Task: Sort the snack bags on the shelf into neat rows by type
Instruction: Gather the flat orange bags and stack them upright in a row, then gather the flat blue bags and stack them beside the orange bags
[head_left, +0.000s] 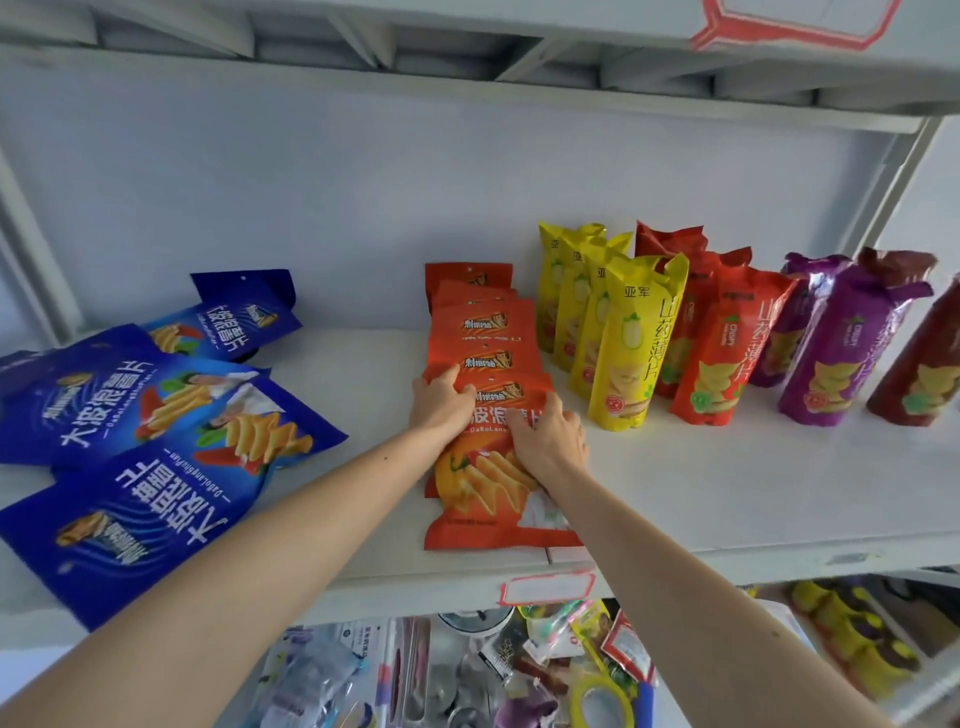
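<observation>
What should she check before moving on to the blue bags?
1. Orange bags overlap in one straight row: ok.
2. Left hand and right hand free to let go, both on the front orange bag: cannot tell.
3. Yellow bags upright in a row: ok.
4. Red bags upright in a row: ok.
5. Blue bags lined up: not ok, scattered flat at angles.
6. Bare shelf left for a blue row: ok.

Single head view, close, facing forward and slightly down onto white shelf; lower shelf at bottom edge.
</observation>
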